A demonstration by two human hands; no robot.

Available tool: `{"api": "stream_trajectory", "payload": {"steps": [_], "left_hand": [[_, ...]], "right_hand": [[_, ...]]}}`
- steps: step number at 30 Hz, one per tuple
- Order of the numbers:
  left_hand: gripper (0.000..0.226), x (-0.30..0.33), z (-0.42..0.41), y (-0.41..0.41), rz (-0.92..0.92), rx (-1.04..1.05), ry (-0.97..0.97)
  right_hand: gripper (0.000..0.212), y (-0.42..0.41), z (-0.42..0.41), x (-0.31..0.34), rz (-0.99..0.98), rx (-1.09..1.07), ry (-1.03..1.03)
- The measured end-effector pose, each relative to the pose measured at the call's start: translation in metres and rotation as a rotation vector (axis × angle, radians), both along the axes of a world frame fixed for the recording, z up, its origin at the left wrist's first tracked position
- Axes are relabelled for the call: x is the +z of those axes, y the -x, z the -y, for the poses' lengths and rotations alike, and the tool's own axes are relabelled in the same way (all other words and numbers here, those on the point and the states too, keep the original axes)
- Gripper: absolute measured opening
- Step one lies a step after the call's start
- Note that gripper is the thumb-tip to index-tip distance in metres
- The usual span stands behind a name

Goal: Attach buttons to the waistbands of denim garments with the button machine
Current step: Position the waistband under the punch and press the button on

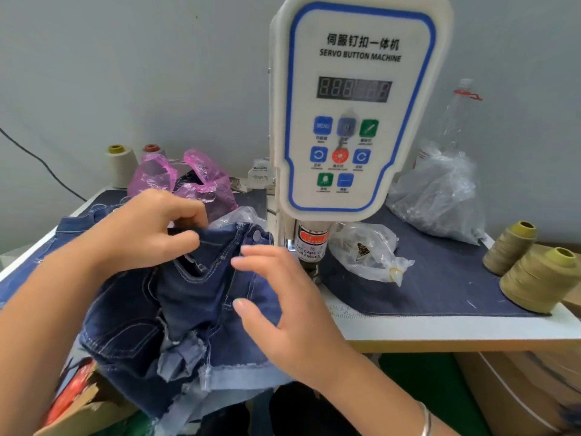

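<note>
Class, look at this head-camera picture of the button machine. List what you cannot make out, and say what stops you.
1. The machine display digits: blurred.
2. The machine's pressing point: hidden behind the right hand and the denim shorts.
3. Contents of the clear bags: crinkled plastic blurs them.
4. What the left hand pinches on the waistband: covered by its own fingers.
5. The box at bottom left: cut off by the edge.

garment workshop | servo button machine [355,105] at worktable's [440,328] back edge | olive thread cones [531,278] at right edge | denim shorts [188,303] over front edge
</note>
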State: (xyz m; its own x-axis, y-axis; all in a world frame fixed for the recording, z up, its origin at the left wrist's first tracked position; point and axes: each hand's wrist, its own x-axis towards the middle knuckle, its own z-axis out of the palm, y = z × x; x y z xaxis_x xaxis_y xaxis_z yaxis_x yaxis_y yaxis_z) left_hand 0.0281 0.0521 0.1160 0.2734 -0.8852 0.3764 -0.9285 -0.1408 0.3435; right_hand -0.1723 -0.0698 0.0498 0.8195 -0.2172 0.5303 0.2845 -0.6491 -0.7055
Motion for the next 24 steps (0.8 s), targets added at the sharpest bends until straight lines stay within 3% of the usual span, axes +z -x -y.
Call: {"api": "stream_trajectory", "payload": {"steps": [3,5,6,8,9,11,12,15,17,19,21,24], "left_hand": [[0.02,0.002,-0.005,0.015,-0.238,-0.187,-0.058],[0.019,0.002,-0.003,0.023,-0.292,-0.28,-0.086],[0.019,0.004,-0.001,0.026,-0.297,-0.312,-0.088],[0.019,0.006,0.004,0.03,-0.275,-0.344,-0.072],[0.019,0.006,0.006,0.032,-0.264,-0.347,-0.069],[0.021,0.004,0.012,0.034,-0.277,-0.33,-0.095],[0.021,0.002,0.014,0.035,-0.286,-0.319,-0.12],[0.024,-0.012,0.023,0.037,-0.254,-0.338,-0.187],[0.04,-0.028,0.028,0.037,-0.201,-0.349,-0.223],[0.042,-0.049,0.031,0.035,-0.228,-0.287,-0.285],[0.03,-0.07,0.034,0.031,-0.313,-0.213,-0.379],[0.014,-0.095,0.039,0.027,-0.623,-0.212,-0.481]], "right_hand": [[0.068,-0.007,-0.003,0.008,-0.091,-0.051,0.055],[0.084,-0.013,-0.005,0.011,-0.208,-0.039,0.113],[0.082,-0.016,-0.005,0.012,-0.262,-0.044,0.138],[0.04,-0.019,-0.006,0.019,-0.363,-0.067,0.164],[0.023,-0.018,-0.005,0.02,-0.416,-0.045,0.11],[0.046,-0.014,0.0,0.016,-0.527,0.093,-0.088],[0.047,-0.01,0.002,0.015,-0.581,0.151,-0.184],[0.02,0.001,0.009,0.006,-0.62,0.156,-0.361],[0.009,0.007,0.02,-0.003,-0.61,0.077,-0.528],[0.02,0.012,0.035,-0.014,-0.598,0.085,-0.745],[0.035,0.018,0.049,-0.024,-0.586,0.138,-0.985],[0.043,0.023,0.065,-0.035,-0.577,0.232,-1.094]]}}
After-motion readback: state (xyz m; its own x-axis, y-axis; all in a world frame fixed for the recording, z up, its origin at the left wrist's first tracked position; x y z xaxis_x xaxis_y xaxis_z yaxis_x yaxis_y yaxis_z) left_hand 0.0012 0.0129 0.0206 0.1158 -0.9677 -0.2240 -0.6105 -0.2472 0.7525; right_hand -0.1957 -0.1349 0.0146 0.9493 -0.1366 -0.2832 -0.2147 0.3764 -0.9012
